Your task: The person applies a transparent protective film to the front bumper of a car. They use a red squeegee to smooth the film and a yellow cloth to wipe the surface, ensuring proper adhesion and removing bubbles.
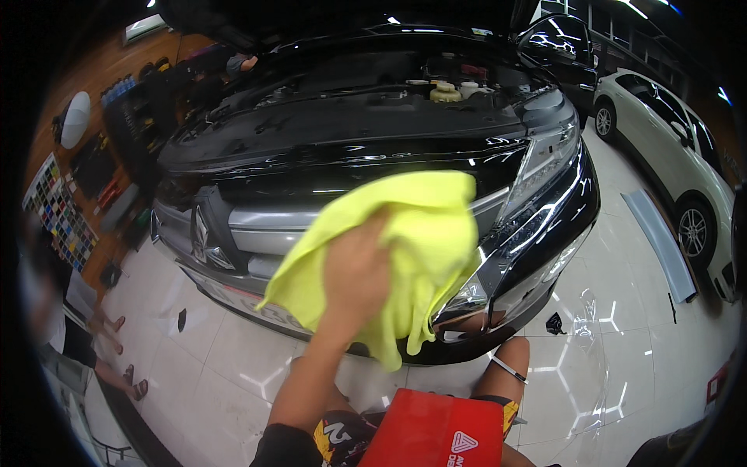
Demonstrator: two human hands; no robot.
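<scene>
A bright yellow-green microfibre cloth [424,233] hangs bunched and draped in my left hand [358,268], whose fingers are closed on it. Blurred by motion, the hand is held up before the front of a black car [342,183]. Behind the cloth, part of the silver grille [272,220] and the front bumper are hidden; I cannot tell whether the cloth touches them. To the cloth's right is the headlight [537,167]. The raised bonnet [350,17] leaves the engine bay [373,86] uncovered. My right hand is not in view.
A red box-like item [432,432] is at my lap, between my bent knees. A thin black-and-white stick [507,368] crosses my right knee. Right stands a white car [661,132] beside a long grey panel [660,245]. Another person's legs [113,350] show left, near colour swatches [58,210].
</scene>
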